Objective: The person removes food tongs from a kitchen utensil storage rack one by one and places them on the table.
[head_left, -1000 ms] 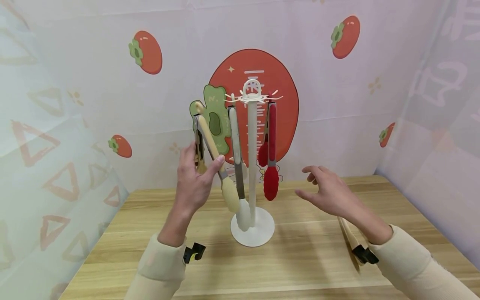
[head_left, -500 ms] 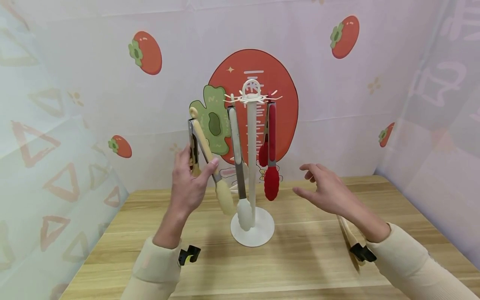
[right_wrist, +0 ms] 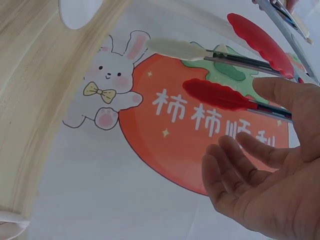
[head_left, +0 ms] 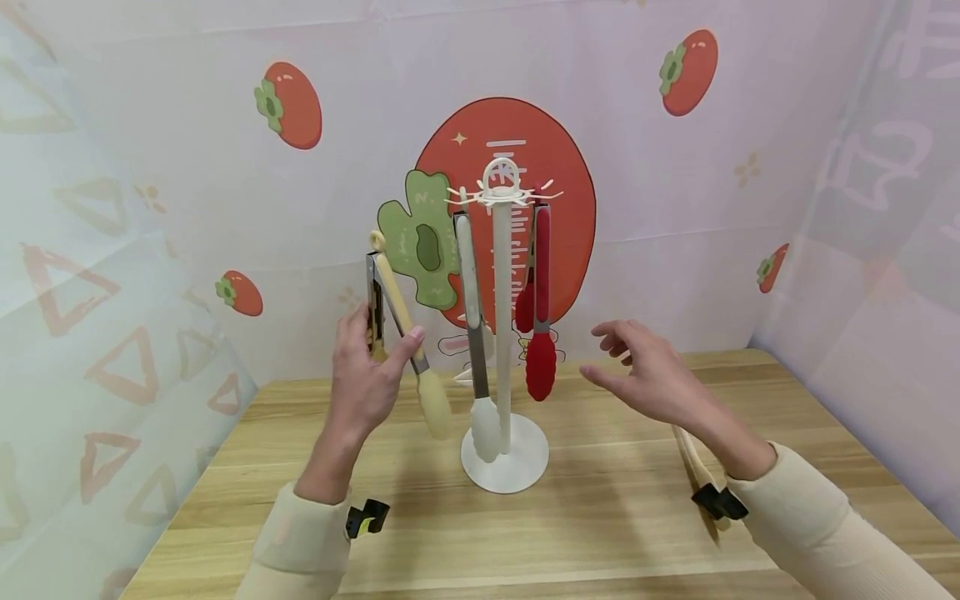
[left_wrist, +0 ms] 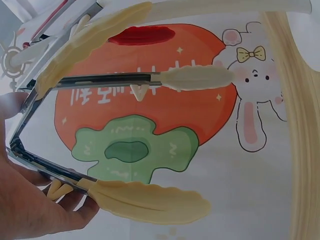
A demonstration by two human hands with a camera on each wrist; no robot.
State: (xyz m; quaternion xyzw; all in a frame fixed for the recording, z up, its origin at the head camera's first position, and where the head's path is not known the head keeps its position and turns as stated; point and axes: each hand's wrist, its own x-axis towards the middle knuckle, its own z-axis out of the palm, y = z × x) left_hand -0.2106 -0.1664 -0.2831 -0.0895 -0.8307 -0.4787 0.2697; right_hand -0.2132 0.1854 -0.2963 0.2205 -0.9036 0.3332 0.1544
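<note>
In the head view my left hand (head_left: 365, 371) grips a pair of cream-yellow tongs (head_left: 393, 292), thumb on one arm and fingers round the other. The tongs are spread, tips down, apart from the white stand (head_left: 502, 333) to their right. In the left wrist view both scalloped tips show, the nearer one a pale yellow tip (left_wrist: 155, 202). White tongs (head_left: 474, 333) and red tongs (head_left: 542, 300) hang from the stand's hooks. My right hand (head_left: 648, 371) hovers to the right of the red tongs, fingers loosely bent, holding nothing.
The stand's round white base (head_left: 525, 467) sits on a wood-grain table (head_left: 600, 533). Under my right forearm lies a long beige thing (head_left: 697, 462), partly covered by the sleeve. A printed cloth backdrop (head_left: 630, 167) rises behind the table.
My left hand has moved left and slightly down with the cream-yellow tongs, widening the gap to the stand. My right hand has drifted slightly left and up.
</note>
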